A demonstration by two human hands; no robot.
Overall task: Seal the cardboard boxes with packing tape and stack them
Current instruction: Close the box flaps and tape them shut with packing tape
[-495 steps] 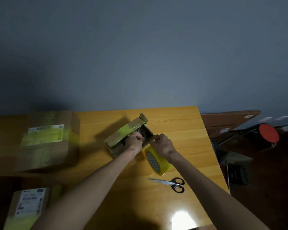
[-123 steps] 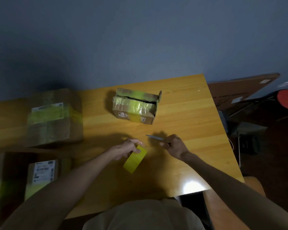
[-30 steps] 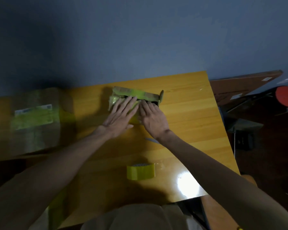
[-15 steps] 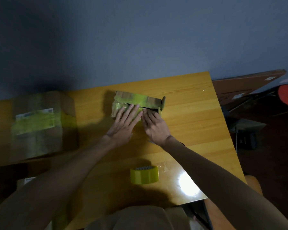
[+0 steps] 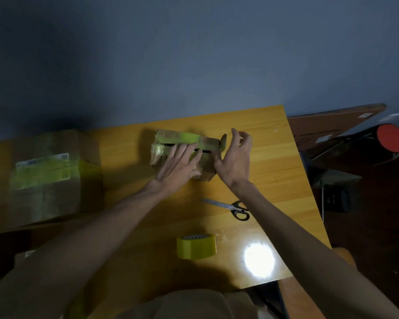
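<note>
Box (image 5: 184,143) under flat left-hand fingers (image 5: 184,153), right hand (image 5: 236,157) beside.

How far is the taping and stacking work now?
Done: the large box looks taped. In hand: the left hand presses on the small box, whose top seam shows a dark gap; the right hand hovers open beside it. Left: close that seam, then stack the boxes.

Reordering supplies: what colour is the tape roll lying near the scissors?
The tape roll is yellow, clearest in the head view.

scissors (image 5: 230,207) behind tape roll (image 5: 196,246), on table (image 5: 274,180)
</note>
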